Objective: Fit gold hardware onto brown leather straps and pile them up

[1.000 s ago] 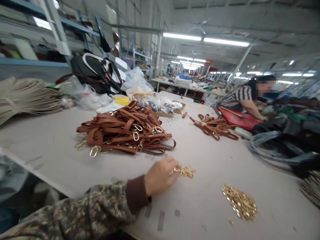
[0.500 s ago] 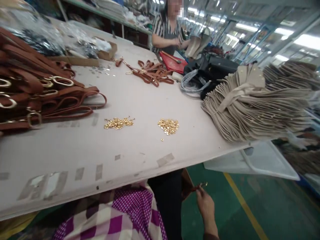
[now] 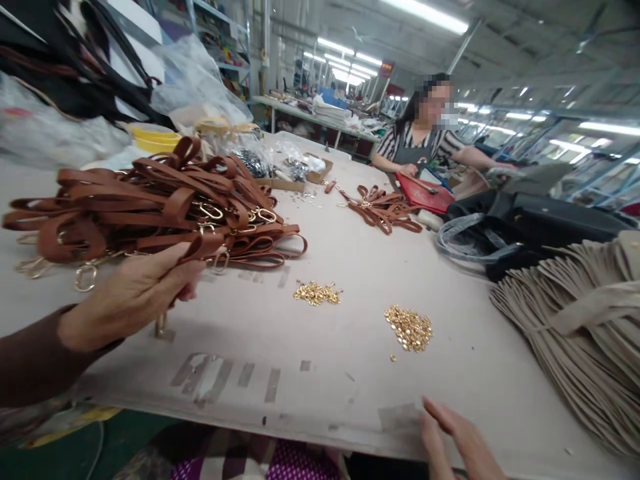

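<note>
At the left, my left hand (image 3: 135,293) is closed on a brown leather strap (image 3: 203,248), in front of a heap of similar brown straps (image 3: 115,207) with gold clasps. A gold metal piece (image 3: 161,325) hangs below that hand. My right hand (image 3: 457,437) is over the table's front edge at the lower right, thumb and fingers apart, with nothing seen in it. Two small piles of gold fittings lie between the hands: one pile (image 3: 316,293) nearer the straps, another pile (image 3: 409,328) nearer my right hand. A single gold piece (image 3: 393,358) lies beside the latter.
A stack of beige strips (image 3: 575,333) fills the table's right side, with a black bag (image 3: 560,227) behind it. Farther back lie more brown straps (image 3: 380,208) and a red pouch (image 3: 427,193). A co-worker (image 3: 425,143) stands across the table (image 3: 330,373).
The view has swung left. My left hand has come into view holding a strap. My right hand, earlier below the table edge with a strap, is now up at the edge with fingers apart.
</note>
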A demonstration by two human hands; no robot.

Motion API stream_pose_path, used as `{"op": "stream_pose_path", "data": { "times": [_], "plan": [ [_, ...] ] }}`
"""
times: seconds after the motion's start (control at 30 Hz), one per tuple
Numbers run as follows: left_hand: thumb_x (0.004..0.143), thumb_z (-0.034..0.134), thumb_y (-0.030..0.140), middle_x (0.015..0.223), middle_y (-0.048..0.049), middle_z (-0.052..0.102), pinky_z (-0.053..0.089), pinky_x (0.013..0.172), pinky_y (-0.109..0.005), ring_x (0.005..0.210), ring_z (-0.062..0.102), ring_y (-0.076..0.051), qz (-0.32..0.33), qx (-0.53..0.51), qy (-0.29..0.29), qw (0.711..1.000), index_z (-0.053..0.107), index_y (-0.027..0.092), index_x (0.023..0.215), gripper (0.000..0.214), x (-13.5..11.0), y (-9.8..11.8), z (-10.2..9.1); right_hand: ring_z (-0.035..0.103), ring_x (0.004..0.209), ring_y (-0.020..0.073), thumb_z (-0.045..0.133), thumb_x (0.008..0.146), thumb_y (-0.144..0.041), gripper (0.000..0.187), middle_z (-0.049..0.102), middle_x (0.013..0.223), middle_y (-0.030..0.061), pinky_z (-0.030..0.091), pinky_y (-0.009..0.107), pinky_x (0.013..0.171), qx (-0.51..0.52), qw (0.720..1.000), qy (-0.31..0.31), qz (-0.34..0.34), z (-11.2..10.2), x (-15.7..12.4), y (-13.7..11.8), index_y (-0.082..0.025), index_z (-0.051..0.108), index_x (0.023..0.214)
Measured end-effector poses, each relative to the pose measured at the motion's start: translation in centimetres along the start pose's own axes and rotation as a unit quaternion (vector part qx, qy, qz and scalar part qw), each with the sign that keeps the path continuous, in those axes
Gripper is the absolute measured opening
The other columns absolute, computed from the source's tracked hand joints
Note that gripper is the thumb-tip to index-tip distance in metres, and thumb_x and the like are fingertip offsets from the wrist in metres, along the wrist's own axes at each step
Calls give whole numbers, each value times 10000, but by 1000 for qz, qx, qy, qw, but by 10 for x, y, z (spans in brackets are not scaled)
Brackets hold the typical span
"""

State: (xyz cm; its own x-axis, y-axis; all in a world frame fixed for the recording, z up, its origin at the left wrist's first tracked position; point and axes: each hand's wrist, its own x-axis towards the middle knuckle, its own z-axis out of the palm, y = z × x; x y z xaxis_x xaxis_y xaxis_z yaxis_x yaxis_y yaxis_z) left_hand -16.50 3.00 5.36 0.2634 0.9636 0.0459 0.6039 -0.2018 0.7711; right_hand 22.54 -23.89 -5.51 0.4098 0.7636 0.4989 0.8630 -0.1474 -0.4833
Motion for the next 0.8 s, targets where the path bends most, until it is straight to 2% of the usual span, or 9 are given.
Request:
{"op": "stream_pose_path", "data": {
  "times": [0.07,0.17,0.23,0.33,0.4,0.53,0.67,0.73,0.8],
  "plan": [
    [936,436,383,600,80,476,343,475,-160,487,440,-74,-18,-187,-43,981,524,217,1220,340,1,31,20,650,963,241,587,867,-337,262,706,1051,54,528,401,871,10,990,-98,-102,30,26,-45,-278,663,1110],
    [932,431,420,574,70,433,331,408,-185,422,369,-81,-52,-375,-130,916,517,185,1173,346,11,53,56,571,1088,277,514,925,-294,293,649,1168,99,482,468,929,-42,970,-168,-172,72,56,-97,-213,614,1189],
    [928,428,421,584,62,448,330,403,-184,427,371,-82,-82,-407,-159,896,517,164,1125,336,18,52,77,527,1146,304,542,917,-323,330,609,1231,119,461,494,949,-84,962,-186,-180,94,69,-118,-202,594,1219],
    [906,474,401,670,28,523,373,460,-189,521,469,-99,-81,-366,-168,912,523,136,1067,314,18,37,96,495,1184,323,573,901,-346,370,572,1293,122,442,500,963,-117,958,-191,-180,115,79,-133,-210,581,1244],
    [877,534,360,762,9,569,427,555,-204,638,532,-117,-59,-316,-179,930,534,136,1077,300,10,27,97,476,1207,331,554,912,-340,383,568,1310,117,423,500,972,-121,959,-183,-181,124,82,-134,-203,567,1269],
    [849,558,245,917,-1,629,472,735,-246,819,588,-157,-30,-201,-197,959,522,188,1223,380,-16,13,80,470,1216,327,486,945,-339,400,600,1284,121,394,490,983,-90,966,-145,-193,135,82,-127,-147,549,1290],
    [825,566,164,1173,-31,637,416,975,-293,1077,574,-198,29,-116,-171,978,464,242,1344,535,-37,0,67,540,1130,304,462,954,-339,352,657,1191,113,408,477,954,-31,977,-84,-195,136,80,-114,-150,601,1216],
    [859,534,195,1203,-43,638,424,979,-305,1070,584,-202,20,-116,-155,981,463,246,1355,503,-42,-4,65,605,1021,256,491,940,-319,293,693,1099,93,451,415,907,24,983,-53,-173,131,80,-110,-168,639,1144],
    [888,506,253,1087,-51,677,502,835,-287,882,631,-182,-25,-156,-158,975,489,228,1325,438,-42,-4,64,651,898,201,531,916,-296,220,718,980,65,494,329,832,102,986,-39,-130,123,78,-110,-188,677,1040]
  ]
}}
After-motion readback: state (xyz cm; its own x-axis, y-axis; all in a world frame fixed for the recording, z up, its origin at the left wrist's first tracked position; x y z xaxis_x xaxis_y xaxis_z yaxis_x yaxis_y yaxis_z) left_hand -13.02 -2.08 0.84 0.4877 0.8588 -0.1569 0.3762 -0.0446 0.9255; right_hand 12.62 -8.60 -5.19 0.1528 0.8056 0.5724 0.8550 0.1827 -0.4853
